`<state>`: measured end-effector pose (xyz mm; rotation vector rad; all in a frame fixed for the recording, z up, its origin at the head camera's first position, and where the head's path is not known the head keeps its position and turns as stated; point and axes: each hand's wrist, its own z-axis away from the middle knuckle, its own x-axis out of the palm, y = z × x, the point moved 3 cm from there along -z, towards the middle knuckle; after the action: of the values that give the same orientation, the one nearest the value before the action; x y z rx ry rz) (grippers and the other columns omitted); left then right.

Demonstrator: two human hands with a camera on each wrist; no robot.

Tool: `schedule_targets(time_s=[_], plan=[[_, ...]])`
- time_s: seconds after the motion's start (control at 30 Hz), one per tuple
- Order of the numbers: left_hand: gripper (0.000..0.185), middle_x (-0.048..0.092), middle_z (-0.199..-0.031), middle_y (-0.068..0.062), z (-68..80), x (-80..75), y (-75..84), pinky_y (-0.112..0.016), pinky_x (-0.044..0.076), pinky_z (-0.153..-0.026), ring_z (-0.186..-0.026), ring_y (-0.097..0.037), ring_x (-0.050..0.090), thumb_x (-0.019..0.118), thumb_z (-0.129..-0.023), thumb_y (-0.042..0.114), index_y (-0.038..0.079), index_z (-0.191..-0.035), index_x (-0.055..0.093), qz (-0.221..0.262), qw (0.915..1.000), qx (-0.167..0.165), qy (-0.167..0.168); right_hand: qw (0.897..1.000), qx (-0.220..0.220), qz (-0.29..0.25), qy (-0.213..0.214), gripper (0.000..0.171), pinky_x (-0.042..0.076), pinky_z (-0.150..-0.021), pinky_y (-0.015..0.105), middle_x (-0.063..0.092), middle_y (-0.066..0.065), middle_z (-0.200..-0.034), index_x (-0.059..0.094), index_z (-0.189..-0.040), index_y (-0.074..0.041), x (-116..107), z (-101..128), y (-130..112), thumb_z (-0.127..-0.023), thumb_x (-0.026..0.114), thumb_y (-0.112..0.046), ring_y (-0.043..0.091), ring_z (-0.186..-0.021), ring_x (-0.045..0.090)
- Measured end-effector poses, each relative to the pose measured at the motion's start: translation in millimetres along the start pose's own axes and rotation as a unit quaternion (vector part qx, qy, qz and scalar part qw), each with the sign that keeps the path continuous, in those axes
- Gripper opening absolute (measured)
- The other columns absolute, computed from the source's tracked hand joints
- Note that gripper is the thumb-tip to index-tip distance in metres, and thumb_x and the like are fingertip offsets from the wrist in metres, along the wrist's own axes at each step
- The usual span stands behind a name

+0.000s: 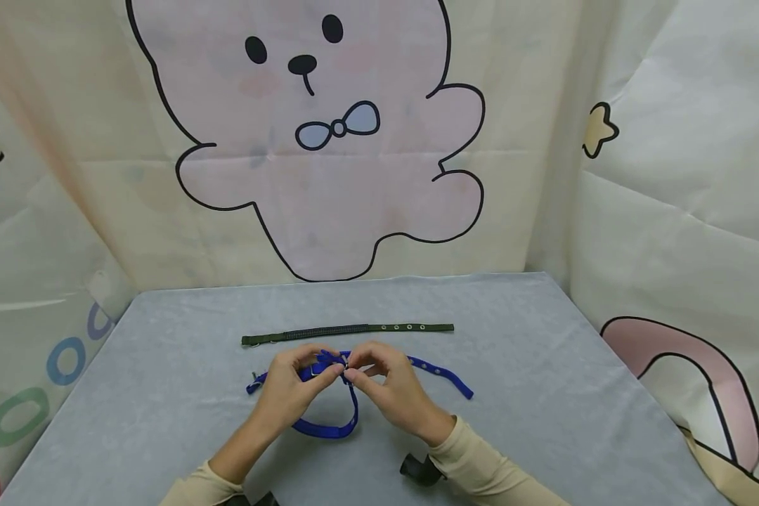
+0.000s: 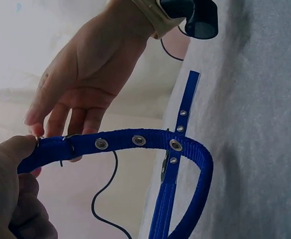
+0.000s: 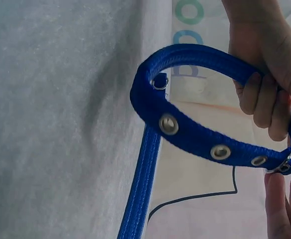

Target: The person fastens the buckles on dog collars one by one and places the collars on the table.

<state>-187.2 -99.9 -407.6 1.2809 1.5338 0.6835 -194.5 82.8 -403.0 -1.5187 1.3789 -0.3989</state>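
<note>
Blue webbing is what both hands work: in the head view the blue collar (image 1: 329, 393) lies on the grey table (image 1: 544, 393), its long axis running roughly from 9 to 3 o'clock, with a loop sagging toward 6 o'clock beneath the hands. The left hand (image 1: 286, 393) and right hand (image 1: 392, 390) meet at the strap's middle, fingertips pinching it at the metal buckle (image 1: 344, 363); the free tail with its eyelets runs out toward 3 o'clock, on the right hand's side. A dark green collar (image 1: 348, 330) lies straight and apart at 12 o'clock.

From the left wrist, the left hand (image 2: 11, 194) has its thumb pressed on the strap end, curled about it, while the right hand (image 2: 80, 79) reaches in from 12 o'clock, fingertips at the buckle (image 2: 70, 149). The eyelet row leads off toward 3 o'clock, then bends down.

From the right wrist, the left hand (image 3: 264, 69) has its fingers curled round the blue loop at 2 o'clock, and the right hand's fingertips (image 3: 284, 209) touch the strap at the buckle (image 3: 284, 167), at 4 o'clock; how firmly they hold there I cannot tell.
</note>
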Motion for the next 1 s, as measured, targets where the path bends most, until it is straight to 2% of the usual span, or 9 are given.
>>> schedule_targets(time_s=[0.17, 0.23, 0.27, 0.4, 0.5, 0.67, 0.83, 0.93, 1.0], plan=[[0.016, 0.071, -0.074, -0.003, -0.1, 2.9, 2.1, -0.020, 0.035, -0.045, -0.049, 0.002, 0.036, 0.078, -0.090, 0.019, 0.013, -0.104, 0.074, -0.013, 0.9999, 0.005, -0.006, 0.999, 0.027, 0.018, -0.014, 0.024, 0.059, -0.081, 0.028, 0.067, 0.013, -0.117, 0.064, -0.123, -0.007, -3.0, -0.6, -0.9, -0.101, 0.064, -0.016, 0.025, -0.104, 0.069], [0.014, 0.075, -0.086, -0.006, -0.8, 3.3, 3.2, -0.020, 0.038, -0.048, -0.053, 0.004, 0.041, 0.075, -0.093, 0.017, 0.012, -0.106, 0.075, -0.017, 0.9997, 0.014, -0.014, 0.999, 0.028, 0.033, -0.021, 0.026, 0.058, -0.081, 0.028, 0.068, 0.012, -0.119, 0.065, -0.126, -0.009, -5.3, -1.9, -1.2, -0.100, 0.064, -0.013, 0.026, -0.105, 0.069], [0.013, 0.074, -0.086, -0.007, -0.9, 3.3, 3.5, -0.020, 0.037, -0.048, -0.053, 0.005, 0.040, 0.072, -0.094, 0.015, 0.011, -0.106, 0.075, -0.014, 0.9997, 0.013, -0.017, 0.999, 0.030, 0.038, -0.025, 0.026, 0.058, -0.081, 0.027, 0.068, 0.011, -0.120, 0.066, -0.126, -0.010, -6.2, -2.5, -1.5, -0.100, 0.064, -0.012, 0.026, -0.106, 0.068], [0.015, 0.067, -0.074, -0.004, 0.4, 3.3, 2.2, -0.020, 0.035, -0.044, -0.051, 0.004, 0.040, 0.064, -0.100, 0.011, 0.007, -0.108, 0.075, -0.009, 0.9998, 0.006, -0.019, 0.997, 0.049, 0.040, -0.041, 0.029, 0.058, -0.082, 0.027, 0.068, 0.011, -0.121, 0.066, -0.128, -0.010, -7.1, -3.4, -0.9, -0.099, 0.065, -0.009, 0.026, -0.107, 0.068], [0.011, 0.053, -0.059, 0.002, 1.9, 4.0, 0.6, -0.021, 0.029, -0.040, -0.045, 0.001, 0.035, 0.063, -0.101, 0.014, 0.010, -0.108, 0.070, -0.007, 0.9999, -0.002, -0.013, 0.995, 0.072, 0.039, -0.054, 0.030, 0.057, -0.082, 0.025, 0.068, 0.010, -0.121, 0.067, -0.129, -0.007, -6.0, -3.0, 0.2, -0.098, 0.065, -0.009, 0.025, -0.107, 0.067], [0.010, 0.049, -0.055, 0.005, 3.2, 2.4, 0.4, -0.020, 0.027, -0.040, -0.044, 0.001, 0.032, 0.066, -0.099, 0.016, 0.012, -0.102, 0.058, 0.005, 0.9999, -0.008, -0.012, 0.993, 0.084, 0.046, -0.073, 0.028, 0.056, -0.085, 0.024, 0.067, 0.009, -0.123, 0.069, -0.126, -0.004, -3.0, -3.9, 1.8, -0.099, 0.064, -0.010, 0.024, -0.108, 0.067], [0.014, 0.068, -0.067, -0.002, 3.2, 1.4, 0.6, -0.021, 0.037, -0.044, -0.047, 0.000, 0.042, 0.074, -0.094, 0.017, 0.011, -0.102, 0.065, -0.009, 0.9993, -0.015, -0.034, 0.994, 0.064, 0.052, -0.073, 0.024, 0.057, -0.085, 0.025, 0.066, 0.010, -0.122, 0.067, -0.124, -0.006, -2.8, -4.2, 1.7, -0.101, 0.063, -0.011, 0.024, -0.107, 0.067], [0.014, 0.076, -0.079, -0.006, 2.0, 2.1, 1.2, -0.020, 0.038, -0.045, -0.049, 0.000, 0.043, 0.077, -0.091, 0.019, 0.012, -0.101, 0.069, -0.024, 0.9988, -0.013, -0.041, 0.995, 0.056, 0.056, -0.063, 0.022, 0.057, -0.083, 0.026, 0.065, 0.010, -0.122, 0.067, -0.122, -0.008, -3.7, -3.8, 1.1, -0.101, 0.063, -0.011, 0.024, -0.105, 0.068], [0.013, 0.077, -0.083, -0.005, 1.4, 2.3, 2.4, -0.020, 0.037, -0.047, -0.053, 0.000, 0.045, 0.078, -0.090, 0.019, 0.015, -0.100, 0.071, -0.035, 0.9988, -0.009, -0.033, 0.995, 0.053, 0.058, -0.059, 0.022, 0.057, -0.083, 0.026, 0.065, 0.010, -0.122, 0.066, -0.122, -0.008, -4.1, -3.3, 0.6, -0.101, 0.063, -0.011, 0.023, -0.105, 0.068]])
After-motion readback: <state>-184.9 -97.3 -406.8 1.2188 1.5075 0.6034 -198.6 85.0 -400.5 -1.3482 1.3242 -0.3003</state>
